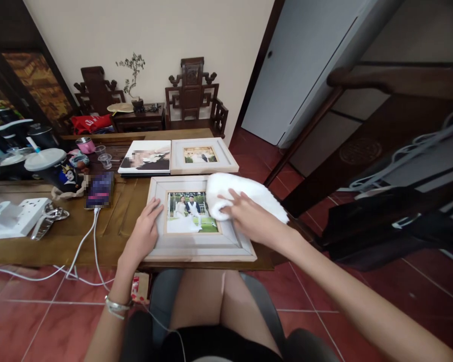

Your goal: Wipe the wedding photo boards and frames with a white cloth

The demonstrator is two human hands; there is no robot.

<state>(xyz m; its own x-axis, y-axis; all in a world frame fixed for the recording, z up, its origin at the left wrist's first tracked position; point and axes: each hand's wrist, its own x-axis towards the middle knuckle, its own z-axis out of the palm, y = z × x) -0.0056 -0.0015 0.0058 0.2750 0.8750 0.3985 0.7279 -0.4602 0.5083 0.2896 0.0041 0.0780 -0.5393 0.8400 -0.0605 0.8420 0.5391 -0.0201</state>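
A pale wooden picture frame with a wedding photo lies flat on the wooden table in front of me. My left hand rests flat on the frame's left border, fingers stretched out. My right hand presses a white fluffy cloth onto the frame's right side, fingers curled into the cloth. Behind it lie a second, smaller framed photo and a canvas print.
On the table's left are a white power strip, a phone with a white cable, cups and a lidded mug. Carved chairs stand at the wall. Dark furniture rises on my right.
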